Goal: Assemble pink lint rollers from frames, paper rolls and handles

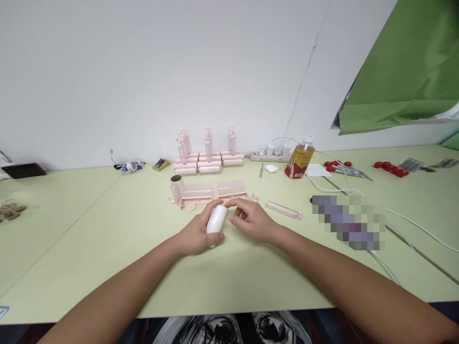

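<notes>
Evidently for steadiness, the roll (217,218) is wrapped by the left hand (195,234) low on the worktop (107,229), before pink holders (195,192), its end met by the half-curled right hand (253,221).

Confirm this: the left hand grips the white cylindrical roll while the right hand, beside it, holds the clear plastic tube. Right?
No. In the head view the clear plastic tube lies on the pale green table, apart from the right hand. The left hand does grip the white cylindrical roll, the right hand beside it.
</notes>
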Tool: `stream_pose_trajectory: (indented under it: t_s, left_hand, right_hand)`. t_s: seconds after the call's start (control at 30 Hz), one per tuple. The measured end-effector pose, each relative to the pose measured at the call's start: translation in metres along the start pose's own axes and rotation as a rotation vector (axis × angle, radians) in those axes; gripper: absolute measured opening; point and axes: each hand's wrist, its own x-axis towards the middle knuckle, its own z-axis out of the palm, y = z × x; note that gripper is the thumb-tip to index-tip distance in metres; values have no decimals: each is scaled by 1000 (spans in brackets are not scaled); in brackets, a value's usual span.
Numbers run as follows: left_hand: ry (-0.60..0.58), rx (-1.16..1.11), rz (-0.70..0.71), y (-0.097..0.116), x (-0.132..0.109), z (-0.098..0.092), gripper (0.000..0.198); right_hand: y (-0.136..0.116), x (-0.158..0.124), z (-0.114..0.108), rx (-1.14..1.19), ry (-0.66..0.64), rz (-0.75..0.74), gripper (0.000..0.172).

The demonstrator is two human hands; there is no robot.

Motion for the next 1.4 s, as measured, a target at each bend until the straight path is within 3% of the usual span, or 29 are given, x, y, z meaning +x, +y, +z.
stream_pose_trajectory:
  t_s: [0.1,0.23,0.5,0.67,0.83,0.93,1.07,1.2,1.4]
  left_hand:
    - [67,29,-102,1,1,0,81]
    - [110,44,-113,2,1,1,80]
    - [113,104,-164,4,2,1,77]
    - [94,139,-188,5,1,1,76]
    - [98,153,-168,5,0,1,78]
    - [113,156,-147,4,1,1,80]
    - [193,141,-80,2,2,2,84]
    - [281,97,-27,-2,3,3,81]
    - [404,171,92,-8,4,6,86]
  right_hand:
    - [5,6,-11,-327,80,182,24]
    - [14,14,-26,-581,91,334,30]
    - [20,16,-27,-726,-66,425,29]
    - [21,17,-27,-711,-94,437,22]
    - [17,16,-26,-674,-65,464,16]
    - [11,13,-24,-540,0,443,17]
    - [4,10,-16,-288,131,368,25]
    - [0,7,-4,-71,93,296,29]
    - [-7,0,10,62,119,289,23]
